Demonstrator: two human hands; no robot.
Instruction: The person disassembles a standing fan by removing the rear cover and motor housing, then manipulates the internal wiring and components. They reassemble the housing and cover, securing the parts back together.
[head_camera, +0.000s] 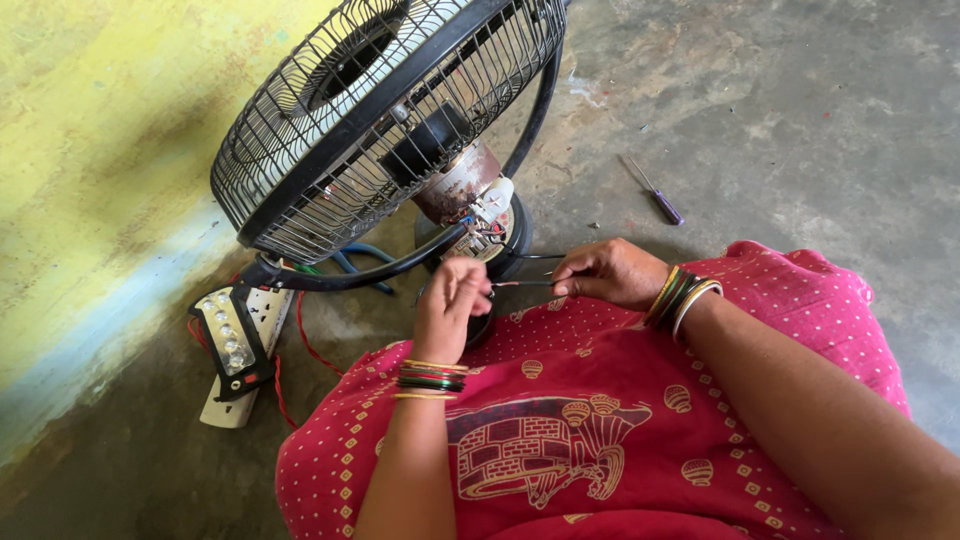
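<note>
A black floor fan (390, 110) with a wire cage stands tilted on the concrete floor, its motor (455, 180) bare at the back with coloured wires showing. My left hand (450, 300) pinches a thin wire below the motor. My right hand (610, 272) grips a slim tool (520, 284), pointed at the left hand's fingertips. Both wrists wear bangles. A black wire (530, 257) runs from the motor toward my right hand.
A purple-handled screwdriver (655, 195) lies on the floor to the right. A white power strip (250, 350) with a black LED light (228, 335) on it sits at the left near red wires. A yellow wall (90, 150) borders the left. My lap is covered in red patterned cloth (580, 420).
</note>
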